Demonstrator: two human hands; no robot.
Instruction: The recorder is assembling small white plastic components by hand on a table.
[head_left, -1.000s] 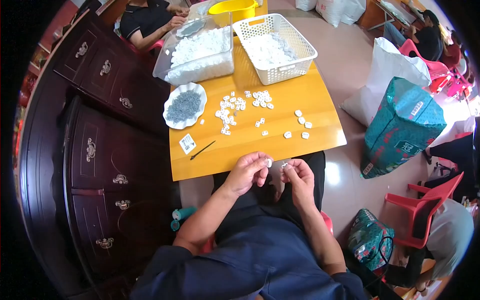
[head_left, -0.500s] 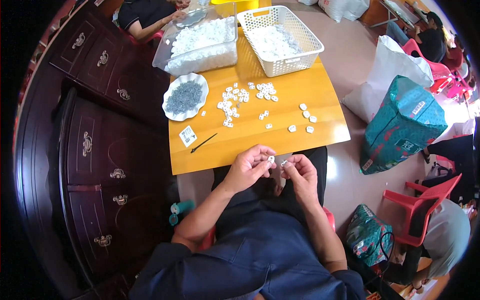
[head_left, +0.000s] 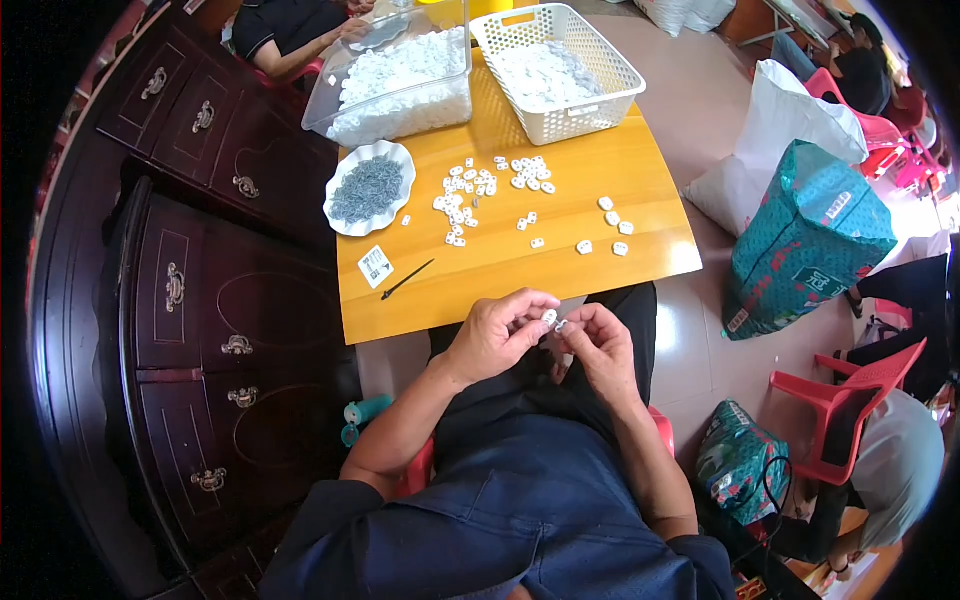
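My left hand (head_left: 497, 333) pinches a small white plastic piece (head_left: 549, 316) with dark holes between thumb and fingertips. Close beside it, my right hand (head_left: 603, 352) grips a tiny white part (head_left: 561, 325), too small to name. Both hands meet just off the near edge of the yellow wooden table (head_left: 620, 280), above my lap. Many similar small white pieces (head_left: 457, 216) lie scattered over the tabletop, with a few larger ones (head_left: 612, 218) apart at the right. A scalloped white plate (head_left: 343, 222) holds a heap of grey screws or pins (head_left: 368, 191).
At the table's back stand a clear plastic bin (head_left: 455, 108) and a white perforated basket (head_left: 575, 126), both filled with white parts. A black thin tool (head_left: 408, 279) and a white printed card (head_left: 376, 267) lie at left. Dark drawers (head_left: 190, 240) border the left; teal bags (head_left: 810, 240) stand right.
My hands have come closer together, and the parts they hold now nearly touch. The left hand has shifted slightly right; the view has tilted a little.
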